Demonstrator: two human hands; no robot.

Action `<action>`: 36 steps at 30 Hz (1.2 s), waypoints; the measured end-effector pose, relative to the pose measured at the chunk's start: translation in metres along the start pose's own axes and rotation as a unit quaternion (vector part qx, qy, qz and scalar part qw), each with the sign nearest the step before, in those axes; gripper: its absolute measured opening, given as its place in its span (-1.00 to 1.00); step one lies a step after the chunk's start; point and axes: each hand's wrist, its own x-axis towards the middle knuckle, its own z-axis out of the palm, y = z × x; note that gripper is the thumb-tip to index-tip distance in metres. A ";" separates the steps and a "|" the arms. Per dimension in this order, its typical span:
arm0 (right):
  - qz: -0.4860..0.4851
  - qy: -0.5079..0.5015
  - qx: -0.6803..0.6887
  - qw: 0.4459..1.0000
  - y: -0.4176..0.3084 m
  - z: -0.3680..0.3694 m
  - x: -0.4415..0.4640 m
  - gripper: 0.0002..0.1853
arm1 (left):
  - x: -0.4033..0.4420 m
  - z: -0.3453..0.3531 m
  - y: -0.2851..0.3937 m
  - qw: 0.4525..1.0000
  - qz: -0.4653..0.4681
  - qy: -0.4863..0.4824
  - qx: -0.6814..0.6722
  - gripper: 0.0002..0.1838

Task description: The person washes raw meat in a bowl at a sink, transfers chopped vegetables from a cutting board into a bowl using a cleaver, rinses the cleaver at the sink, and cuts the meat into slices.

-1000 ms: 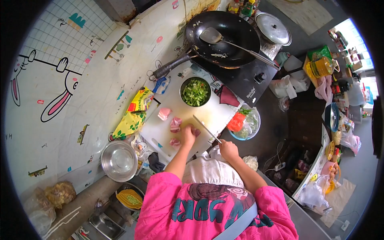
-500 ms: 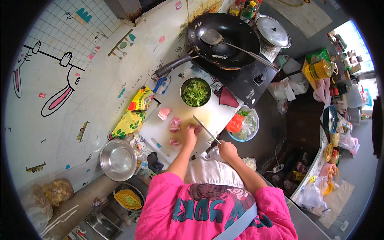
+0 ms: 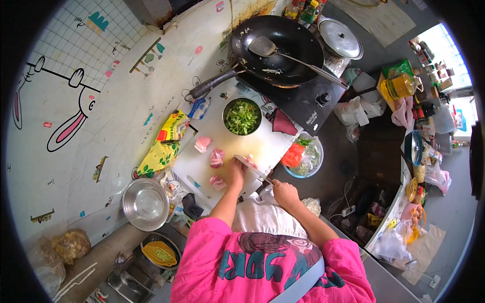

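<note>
My right hand [image 3: 286, 194] is wrapped round the handle of a kitchen knife [image 3: 258, 172], its blade slanting up and left over the white cutting board [image 3: 194, 169]. Close against the blade, on its left side, my left hand [image 3: 234, 174] has its fingers curled on a piece of raw meat [image 3: 249, 160]; part of this meat shows beyond the blade. Left of that hand lie three other chunks of meat: an upper one [image 3: 203, 144], a middle one [image 3: 217, 158] and a lower one [image 3: 217, 182]. A metal bowl [image 3: 226, 127] of chopped greens stands at the board's far end.
Beyond the board, a black wok [image 3: 303, 65] with a spatula [image 3: 318, 69] sits on the cooktop [image 3: 298, 111]. A yellow bag [image 3: 161, 156] and a steel basin [image 3: 132, 204] are at left. A bowl of bagged vegetables [image 3: 319, 161] stands at right.
The knife blade has swung left and lies closer to my left hand, across the meat. My left hand has shifted slightly left. The whole view has moved a little.
</note>
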 end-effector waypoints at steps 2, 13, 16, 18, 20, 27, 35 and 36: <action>-0.001 -0.021 -0.009 1.000 0.001 0.003 0.002 -0.75 | 0.000 0.001 -0.003 0.985 -0.084 0.019 -0.151 -0.91; -0.006 -0.057 -0.008 0.998 0.002 0.008 0.011 -0.76 | -0.011 -0.002 0.049 0.990 -0.024 -0.002 0.140 -0.81; -0.017 -0.055 0.008 0.998 0.000 0.007 0.017 -0.79 | -0.006 0.003 0.048 0.978 -0.165 0.023 -0.122 -0.80; -0.025 -0.053 0.022 0.998 -0.001 0.008 0.020 -0.79 | -0.007 0.005 0.047 0.979 -0.171 0.033 -0.110 -0.80; -0.029 -0.054 0.034 0.998 -0.004 0.008 0.027 -0.79 | -0.010 0.003 0.071 0.991 -0.128 0.013 0.034 -0.82; -0.015 -0.081 0.031 0.996 -0.016 -0.003 0.048 -0.75 | 0.004 -0.008 0.015 0.871 0.211 -0.042 0.442 -0.83; -0.016 -0.058 0.054 0.997 -0.036 0.012 0.083 -0.70 | 0.005 -0.005 0.008 0.890 0.227 0.001 0.395 -0.82; -0.016 -0.054 0.053 0.997 -0.036 0.012 0.083 -0.70 | 0.005 -0.005 0.004 0.897 0.213 0.001 0.388 -0.83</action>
